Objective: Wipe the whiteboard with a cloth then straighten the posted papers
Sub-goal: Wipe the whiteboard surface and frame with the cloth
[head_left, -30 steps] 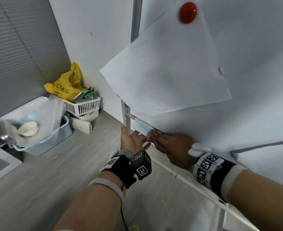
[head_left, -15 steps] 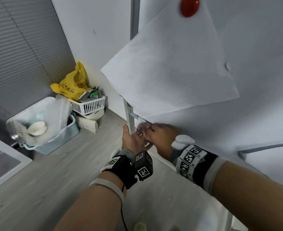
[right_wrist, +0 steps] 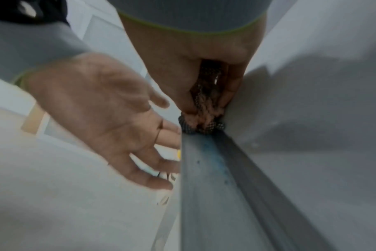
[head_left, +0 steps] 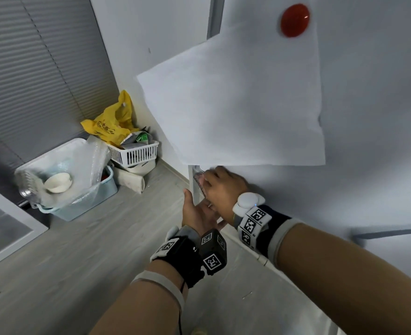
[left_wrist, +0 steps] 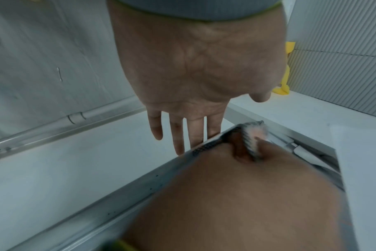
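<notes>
**Cloth at the tray's end**

Left hand [head_left: 200, 215] lies flat-fingered, palm up, just under the tray [right_wrist: 206, 178] lip, holding nothing. At its 1 o'clock the right hand [head_left: 223, 189] bunches the cloth [right_wrist: 201, 118] against the tray's far end; its fingertips are hidden. The whiteboard [head_left: 373, 117] edge stands just beyond. At 12, a tilted paper [head_left: 243, 105] hangs under a red magnet [head_left: 294, 20].
</notes>
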